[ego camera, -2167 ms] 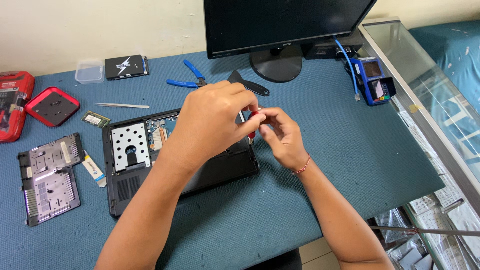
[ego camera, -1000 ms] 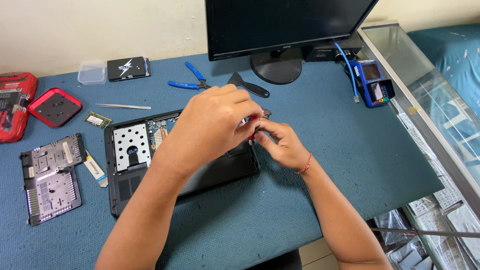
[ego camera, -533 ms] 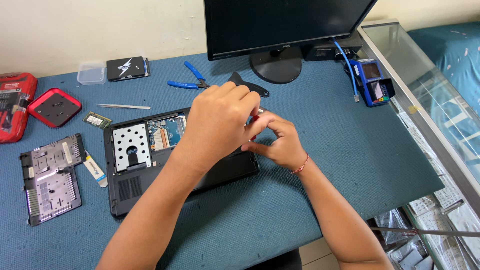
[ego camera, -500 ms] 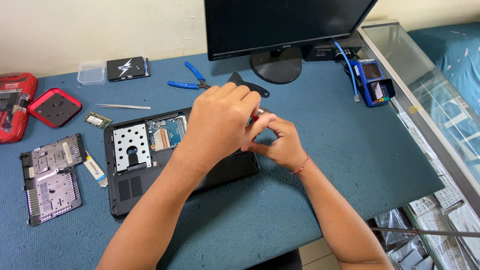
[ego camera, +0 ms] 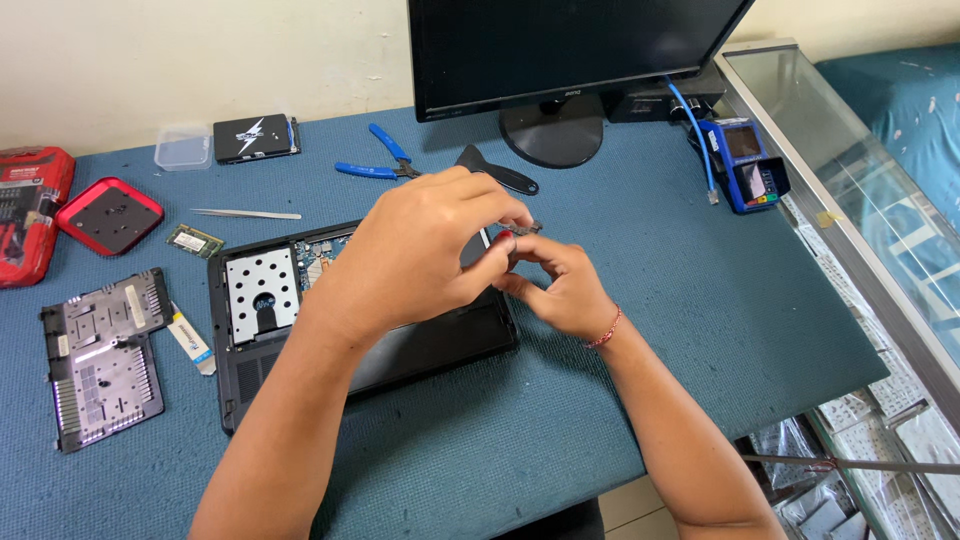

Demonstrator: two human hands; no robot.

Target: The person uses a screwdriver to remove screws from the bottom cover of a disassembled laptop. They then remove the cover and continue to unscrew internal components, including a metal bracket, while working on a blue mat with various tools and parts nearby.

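Note:
An opened black laptop [ego camera: 430, 350] lies bottom up on the blue mat, its metal drive bay [ego camera: 262, 295] exposed. My left hand [ego camera: 425, 250] hovers over the laptop's right half, its fingers curled. My right hand [ego camera: 560, 285] meets it just past the laptop's right edge. Together the fingertips pinch a small dark part [ego camera: 527, 229]; which hand bears it I cannot tell. Most of the part is hidden by fingers.
A removed grey cover panel [ego camera: 100, 355] lies left of the laptop. Tweezers [ego camera: 245, 213], a memory module [ego camera: 194, 241], blue pliers [ego camera: 375, 165], a black drive [ego camera: 255, 137], a red case [ego camera: 108, 214] and a black pry tool [ego camera: 495, 172] lie behind. A monitor stand [ego camera: 552, 135] is at the back; a glass counter [ego camera: 870, 210] runs along the right.
Both hands stayed together over the laptop's right edge, with small finger shifts around the part. The left hand slid slightly right, uncovering more of the drive bay area.

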